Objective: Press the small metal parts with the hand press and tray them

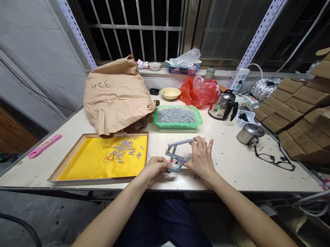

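Note:
A grey metal hand-press plier [179, 153] with a coil spring and a red part at its jaw stands above the front of the table. My right hand [201, 156] is closed around its handles, the upper lever raised under the fingers. At the jaw, my left hand [157, 168] pinches with thumb and fingertips; whatever lies between them is too small to make out. To the left, small silvery metal pieces [125, 147] are scattered on the yellow sheet of a shallow cardboard tray [80, 166]. Behind the plier, a green plastic basket [178, 126] holds a mass of small metal pieces [177, 115].
A large brown paper bag [116, 97] leans behind the tray. A steel kettle [221, 105], a lidded metal cup [250, 134] and eyeglasses [275, 160] occupy the right side. Cardboard boxes [318, 111] are stacked beyond. At far left lies a pink tool [44, 146].

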A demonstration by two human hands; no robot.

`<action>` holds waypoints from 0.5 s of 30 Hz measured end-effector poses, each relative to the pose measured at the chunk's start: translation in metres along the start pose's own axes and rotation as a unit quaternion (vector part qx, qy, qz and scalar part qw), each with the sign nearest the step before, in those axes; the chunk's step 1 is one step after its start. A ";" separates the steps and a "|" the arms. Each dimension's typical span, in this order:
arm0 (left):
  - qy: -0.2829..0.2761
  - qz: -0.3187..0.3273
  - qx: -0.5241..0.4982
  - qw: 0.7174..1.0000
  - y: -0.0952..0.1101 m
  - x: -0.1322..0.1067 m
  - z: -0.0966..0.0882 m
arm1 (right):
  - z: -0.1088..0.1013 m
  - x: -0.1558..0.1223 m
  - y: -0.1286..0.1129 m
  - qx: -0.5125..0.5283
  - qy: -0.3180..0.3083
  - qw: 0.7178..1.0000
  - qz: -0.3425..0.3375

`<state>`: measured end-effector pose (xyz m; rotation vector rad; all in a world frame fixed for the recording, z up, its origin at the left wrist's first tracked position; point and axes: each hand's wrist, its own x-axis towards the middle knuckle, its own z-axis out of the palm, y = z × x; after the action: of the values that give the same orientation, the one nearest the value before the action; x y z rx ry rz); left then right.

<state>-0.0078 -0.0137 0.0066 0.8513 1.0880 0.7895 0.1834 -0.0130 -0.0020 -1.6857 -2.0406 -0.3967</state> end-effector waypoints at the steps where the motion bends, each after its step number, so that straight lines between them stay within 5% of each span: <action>1: -0.003 -0.007 -0.012 1.000 0.001 -0.001 0.000 | 0.000 0.001 0.001 -0.002 0.003 1.000 -0.007; 8: 0.027 -0.032 -0.092 0.995 0.011 -0.006 -0.006 | 0.008 0.001 0.006 -0.037 -0.066 0.997 -0.035; 15: -0.011 -0.029 -0.071 0.997 0.007 -0.003 -0.003 | 0.014 0.005 0.003 -0.042 -0.111 0.990 -0.072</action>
<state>-0.0123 -0.0120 0.0135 0.7045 1.0199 0.7977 0.1836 -0.0009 -0.0114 -1.7028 -2.3468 -0.3591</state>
